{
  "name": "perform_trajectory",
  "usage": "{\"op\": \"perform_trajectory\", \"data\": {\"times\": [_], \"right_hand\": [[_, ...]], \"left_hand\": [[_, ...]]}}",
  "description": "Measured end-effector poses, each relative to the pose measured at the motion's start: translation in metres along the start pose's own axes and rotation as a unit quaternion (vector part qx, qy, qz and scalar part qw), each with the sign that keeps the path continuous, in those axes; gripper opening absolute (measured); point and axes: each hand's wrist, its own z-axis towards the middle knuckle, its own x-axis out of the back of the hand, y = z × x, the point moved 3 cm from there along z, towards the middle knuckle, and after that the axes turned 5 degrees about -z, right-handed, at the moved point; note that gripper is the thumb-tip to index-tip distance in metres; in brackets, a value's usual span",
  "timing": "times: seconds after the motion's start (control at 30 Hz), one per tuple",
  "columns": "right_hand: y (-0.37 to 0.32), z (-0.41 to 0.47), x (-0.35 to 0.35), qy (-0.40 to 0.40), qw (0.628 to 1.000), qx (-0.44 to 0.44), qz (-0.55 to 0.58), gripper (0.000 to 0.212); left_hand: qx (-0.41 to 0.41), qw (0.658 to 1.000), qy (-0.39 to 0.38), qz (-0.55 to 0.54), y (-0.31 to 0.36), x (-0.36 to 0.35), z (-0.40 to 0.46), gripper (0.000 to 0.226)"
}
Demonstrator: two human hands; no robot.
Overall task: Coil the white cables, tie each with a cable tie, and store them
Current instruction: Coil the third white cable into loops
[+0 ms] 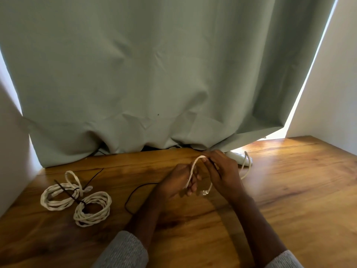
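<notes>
Nearest us, our grey sleeves (123, 250) lead onto the wooden table (289, 200). At near left lie two coiled white cables (77, 200), each bound with a dark cable tie (67, 192). At centre, our left hand (179, 182) grips a white cable (192, 171); our right hand (222, 171) pinches its loop. Farther back hangs a green curtain (154, 74).

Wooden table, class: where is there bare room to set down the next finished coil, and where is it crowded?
Bare wood lies right of the right hand, out to the white wall, and along the near edge of the table below the two tied coils. It is crowded at the left, around those coils and the black cord, and at the middle, where both hands work the white cable.
</notes>
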Motion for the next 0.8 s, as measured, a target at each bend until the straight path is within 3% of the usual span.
{"op": "perform_trajectory", "data": {"times": [0.1, 0.2, 0.33, 0.43, 0.67, 0.8], "right_hand": [[0.001, 0.000, 0.000, 0.031, 0.999, -0.021, 0.014, 0.021], [0.018, -0.002, 0.006, 0.065, 0.996, -0.053, 0.000, 0.023], [0.038, -0.003, 0.003, 0.027, 0.996, -0.065, -0.057, 0.029], [0.038, -0.004, -0.002, 0.006, 0.996, -0.064, -0.054, 0.032], [0.027, -0.007, -0.002, 0.071, 0.993, -0.093, -0.024, 0.028], [0.026, -0.006, -0.004, 0.071, 0.991, -0.116, -0.001, 0.021]], "left_hand": [[-0.011, 1.000, -0.019, -0.009, 0.002, -0.016, -0.004, 0.054], [-0.013, 0.989, -0.073, -0.129, 0.004, -0.020, -0.004, 0.060], [0.014, 0.962, -0.180, -0.203, 0.006, -0.022, -0.006, 0.066], [0.026, 0.954, -0.219, -0.205, 0.006, -0.020, -0.008, 0.065], [0.066, 0.972, -0.174, -0.144, 0.000, -0.025, -0.009, 0.067], [0.024, 0.984, -0.163, -0.072, 0.006, -0.031, -0.013, 0.026]]}}
